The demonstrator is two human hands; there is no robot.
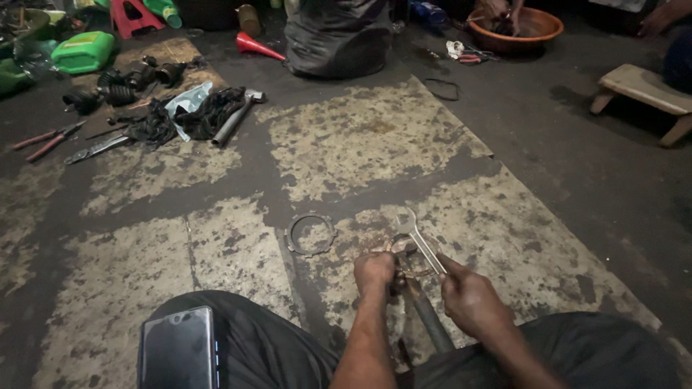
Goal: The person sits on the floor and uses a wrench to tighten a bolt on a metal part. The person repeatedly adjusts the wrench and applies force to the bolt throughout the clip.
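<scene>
**Hands working on a metal shaft with a wrench**

Hands are sitting low in the middle of the view, two of them, both belonging to the person wearing the camera. The left hand point(374, 272) is curled into a fist and squeezing the top end of one dark metal shaft point(427, 317), which is lying between the person's knees and pointing away from them. The right hand point(470, 297) is gripping the handle of one silver wrench point(417, 240). The wrench is tilting up and to the left, with its open end pointing away from the person. Both forearms are reaching forward from the bottom edge, close together.

One flat metal ring point(311, 235) with small teeth is lying on the floor just to the left of the wrench, not touching it. One phone point(178, 349) is resting on the person's left leg.

Farther away, at the top left, one hammer point(235, 119) is lying beside a pile of black rags point(205, 113). One pair of red pliers point(47, 140) is lying near the left edge. One green jug point(83, 52) and one red funnel point(256, 46) are sitting near the top. One orange bowl point(545, 29) is at the top right, where another person's hands are busy. One wooden stool point(644, 90) is standing at the right.
</scene>
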